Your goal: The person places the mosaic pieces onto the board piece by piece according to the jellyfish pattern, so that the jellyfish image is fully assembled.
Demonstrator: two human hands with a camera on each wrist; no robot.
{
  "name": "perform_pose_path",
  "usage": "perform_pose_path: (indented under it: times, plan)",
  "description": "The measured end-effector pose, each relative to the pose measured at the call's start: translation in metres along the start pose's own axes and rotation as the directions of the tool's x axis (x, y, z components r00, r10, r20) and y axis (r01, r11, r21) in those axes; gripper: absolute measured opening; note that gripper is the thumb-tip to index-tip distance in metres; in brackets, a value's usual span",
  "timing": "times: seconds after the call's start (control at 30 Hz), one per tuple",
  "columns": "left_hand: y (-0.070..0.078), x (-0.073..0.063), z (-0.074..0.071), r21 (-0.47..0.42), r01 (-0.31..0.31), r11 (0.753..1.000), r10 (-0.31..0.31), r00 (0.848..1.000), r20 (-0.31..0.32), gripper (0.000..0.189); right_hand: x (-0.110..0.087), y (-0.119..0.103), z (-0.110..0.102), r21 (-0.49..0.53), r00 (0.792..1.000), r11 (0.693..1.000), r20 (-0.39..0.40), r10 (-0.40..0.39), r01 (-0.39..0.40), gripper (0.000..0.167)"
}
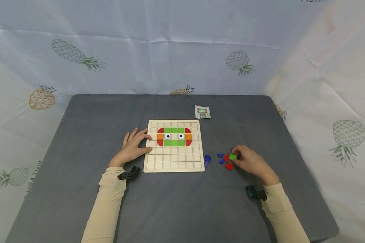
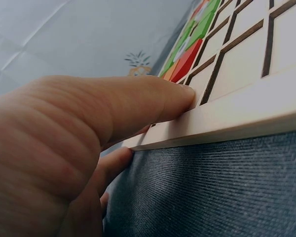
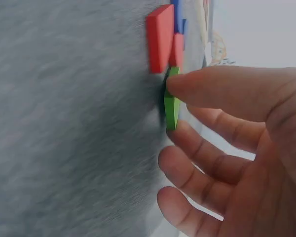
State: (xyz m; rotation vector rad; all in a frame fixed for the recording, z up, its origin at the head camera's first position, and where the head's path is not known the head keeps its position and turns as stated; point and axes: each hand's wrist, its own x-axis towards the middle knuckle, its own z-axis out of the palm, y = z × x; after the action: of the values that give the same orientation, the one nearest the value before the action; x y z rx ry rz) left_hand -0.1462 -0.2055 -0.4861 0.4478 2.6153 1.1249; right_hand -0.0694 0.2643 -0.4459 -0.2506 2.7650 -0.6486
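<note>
A wooden grid board [image 1: 174,158] lies on the grey table, with red, orange and green tiles and two eye tiles set in its upper half. My left hand [image 1: 130,148] rests on the board's left edge, thumb on the rim and fingers spread along the side; the thumb [image 2: 158,98] shows large in the left wrist view. At the right, my right hand [image 1: 250,162] pinches a green square tile [image 3: 171,106] between thumb and fingers, close over the table. Red pieces [image 1: 229,166] and blue pieces [image 1: 220,155] lie beside those fingertips.
A small printed card [image 1: 202,112] with a pattern picture lies behind the board's right corner. Blue pieces [image 1: 207,160] sit right beside the board's right edge. A pineapple-print cloth [image 1: 170,60] hangs behind the table [image 1: 182,202].
</note>
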Motion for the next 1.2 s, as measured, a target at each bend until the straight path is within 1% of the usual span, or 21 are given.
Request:
perform_pose_path:
  times: [0.1, 0.23, 0.37, 0.5, 0.7, 0.83, 1.03, 1.2]
  plan:
    - [0.001, -0.001, -0.001, -0.002, 0.002, 1.0, -0.002, 1.0, 0.005, 0.036, 0.004, -0.004, -0.003, 0.027, 1.0, 1.0, -0.021, -0.01, 0.01, 0.024]
    - [0.002, -0.002, -0.002, 0.0, 0.008, 1.0, -0.008, 1.0, 0.004, 0.036, 0.013, -0.016, -0.008, 0.105, 0.996, 0.991, -0.044, -0.078, 0.082, 0.02]
    - [0.003, -0.002, -0.002, 0.002, 0.008, 1.0, -0.008, 1.0, -0.005, 0.035, 0.026, -0.038, -0.01, 0.135, 0.987, 0.979, -0.068, -0.147, 0.155, 0.015]
    - [0.002, -0.001, -0.001, 0.007, 0.007, 1.0, -0.007, 1.0, -0.01, 0.035, 0.041, -0.065, -0.008, 0.133, 0.974, 0.966, -0.073, -0.215, 0.223, 0.012]
    - [0.002, -0.001, 0.001, 0.018, 0.012, 1.0, -0.012, 1.0, -0.011, 0.035, 0.059, -0.098, -0.003, 0.085, 0.944, 0.941, -0.077, -0.322, 0.328, 0.014]
    - [0.002, -0.001, 0.001, 0.019, 0.017, 1.0, -0.017, 1.0, -0.015, 0.035, 0.07, -0.117, 0.003, 0.04, 0.929, 0.929, -0.072, -0.364, 0.368, 0.011]
    - [0.001, -0.001, 0.001, 0.021, 0.02, 1.0, -0.02, 1.0, -0.017, 0.036, 0.086, -0.136, 0.021, -0.062, 0.901, 0.903, -0.066, -0.428, 0.425, 0.007]
    - [0.002, 0.0, 0.002, 0.027, 0.019, 0.999, -0.019, 1.0, -0.014, 0.036, 0.095, -0.144, 0.037, -0.106, 0.891, 0.888, -0.04, -0.453, 0.447, 0.009]
